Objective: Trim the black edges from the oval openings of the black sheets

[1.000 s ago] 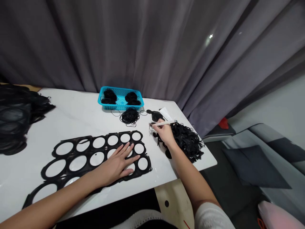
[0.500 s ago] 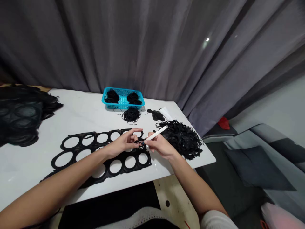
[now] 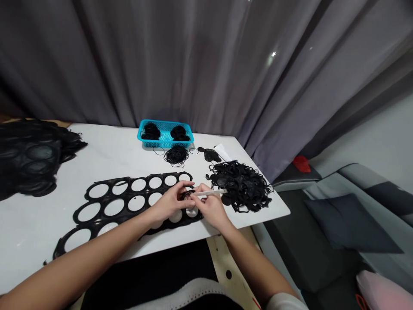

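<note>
White table [image 3: 106, 150], grey curtains [image 3: 167, 64], dark cushion [image 3: 353, 221]

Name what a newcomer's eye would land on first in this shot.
Probably the bright blue basket, vivid against the grey curtain at the table's back edge. Next, the black sheet with rows of round holes across the front of the white table, where the left hand and right hand meet at its right end, the right holding a slim white tool. Then the black tangle beyond, to the right.

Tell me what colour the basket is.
The basket is bright turquoise blue, clearest in the head view.
</note>
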A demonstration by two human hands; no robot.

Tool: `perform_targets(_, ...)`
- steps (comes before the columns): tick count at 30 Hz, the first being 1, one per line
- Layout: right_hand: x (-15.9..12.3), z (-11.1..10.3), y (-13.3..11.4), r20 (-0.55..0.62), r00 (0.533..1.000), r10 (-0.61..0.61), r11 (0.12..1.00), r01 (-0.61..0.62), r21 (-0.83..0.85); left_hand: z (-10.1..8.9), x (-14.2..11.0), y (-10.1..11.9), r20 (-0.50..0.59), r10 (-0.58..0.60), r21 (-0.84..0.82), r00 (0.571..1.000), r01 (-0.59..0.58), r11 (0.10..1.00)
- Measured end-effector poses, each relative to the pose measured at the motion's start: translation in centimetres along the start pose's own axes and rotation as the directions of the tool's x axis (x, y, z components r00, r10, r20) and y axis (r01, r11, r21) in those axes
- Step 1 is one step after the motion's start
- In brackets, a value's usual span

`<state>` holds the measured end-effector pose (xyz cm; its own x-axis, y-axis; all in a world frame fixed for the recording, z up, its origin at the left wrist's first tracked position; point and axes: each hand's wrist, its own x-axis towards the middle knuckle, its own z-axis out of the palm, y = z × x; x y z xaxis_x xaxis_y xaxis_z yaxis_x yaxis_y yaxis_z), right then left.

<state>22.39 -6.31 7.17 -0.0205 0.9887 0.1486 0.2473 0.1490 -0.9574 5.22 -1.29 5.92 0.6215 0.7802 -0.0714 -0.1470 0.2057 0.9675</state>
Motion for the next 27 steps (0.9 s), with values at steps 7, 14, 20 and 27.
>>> perform_targets(7, -1.1, -1.7, 0.8, 0.228, 0.951, 0.211, 0.740, -0.308, 0.598, -0.5, -1.0, 1.3, 0.059, 0.010, -0.001, 0.998, -0.010, 1.000)
perform_targets(14, -3.1, -1.4, 3.3, 0.446, 0.883, 0.149, 0.387, -0.467, 0.795, 0.4, 0.2, -0.7, 0.086, 0.042, 0.198, 0.995, -0.058, 0.978)
perform_targets(20, -2.9, -2.7, 4.2, 0.110, 0.936, 0.335, 0.548, -0.288, 0.785, 0.3, -3.1, -3.7, -0.002, 0.186, 0.584, 0.982, -0.150, 0.798)
perform_targets(27, -3.8, -1.2, 4.0, 0.166, 0.975, 0.145, 0.989, -0.149, 0.015, 1.1, -8.2, -7.0, 0.283, 0.356, 0.957, 0.891, -0.287, -0.044)
